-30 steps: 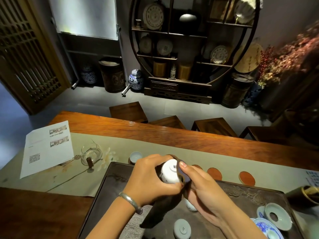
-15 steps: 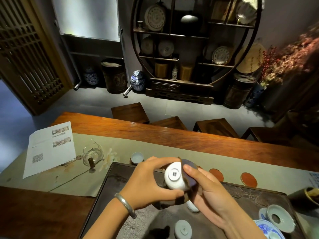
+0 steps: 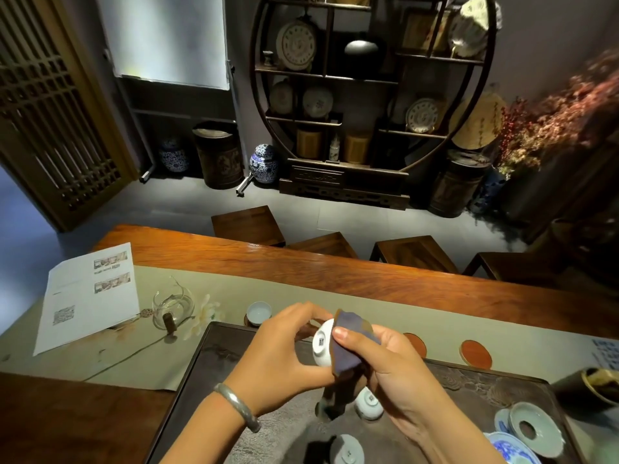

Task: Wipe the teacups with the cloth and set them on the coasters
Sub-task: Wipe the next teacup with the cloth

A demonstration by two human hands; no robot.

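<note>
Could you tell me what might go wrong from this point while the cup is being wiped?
1. The small white porcelain teacup is held tilted in mid-air by the left hand while the right hand rubs it with the dark blue cloth; a slip could drop it onto the two upturned white cups on the dark carved tea tray below.
2. The cloth's hanging tail might brush those cups.
</note>
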